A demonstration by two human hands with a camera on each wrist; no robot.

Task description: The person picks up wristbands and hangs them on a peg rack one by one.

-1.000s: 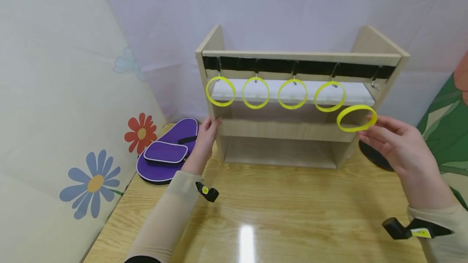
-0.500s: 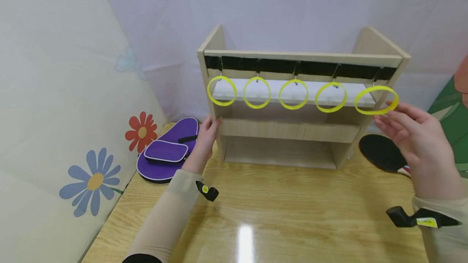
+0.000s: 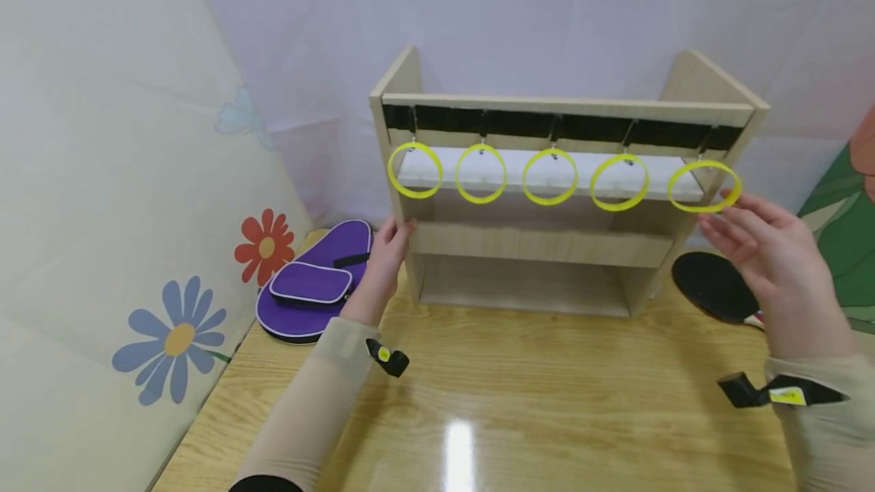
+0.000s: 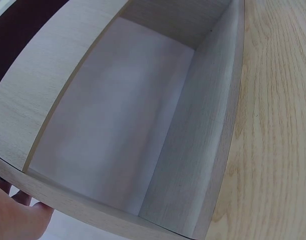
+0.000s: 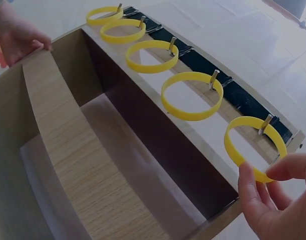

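A small wooden shelf stands on the table, with a row of metal hooks along a black strip. My left hand grips its left side panel, thumb in front; the other fingers are mostly hidden behind. At the right end of the row, my right hand pinches the lower rim of a yellow ring between thumb and fingers. That ring's upper rim loops around the rightmost hook. Several more yellow rings hang from the other hooks, one on each.
A purple racket case with white piping lies left of the shelf. A black table tennis paddle lies to the right, under my right arm. The wood-grain table extends in front; a pale cloth hangs behind.
My right hand has carried the last yellow ring up and right, from below the rightmost hook onto it. Over the last half second the ring has tilted slightly. The left hand stays put.
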